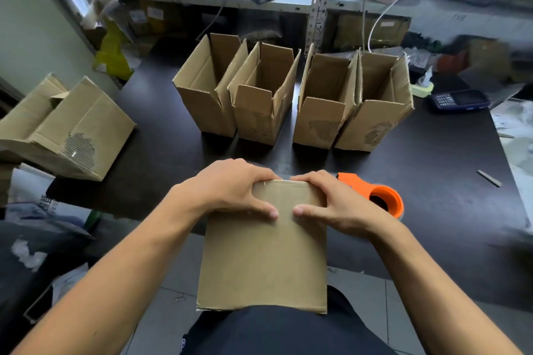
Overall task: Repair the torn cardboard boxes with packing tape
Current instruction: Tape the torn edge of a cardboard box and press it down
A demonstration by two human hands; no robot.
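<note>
So right now I've got both hands on the box (264,242): left hand (230,190) and right hand (326,204) curl over its far edge, thumbs pressing on top. Its long axis runs back toward me. Tape dispenser (380,196) sits just beyond my right hand, the nearer one. Four open boxes (291,101) farther ahead on the counter (432,181) look empty, I think.

boxes (262,251): plain brown | tape dispenser (380,196): orange | table (403,181): black | bag (114,52): yellow

Head-worn view, angled down, close over table (432,210)
</note>
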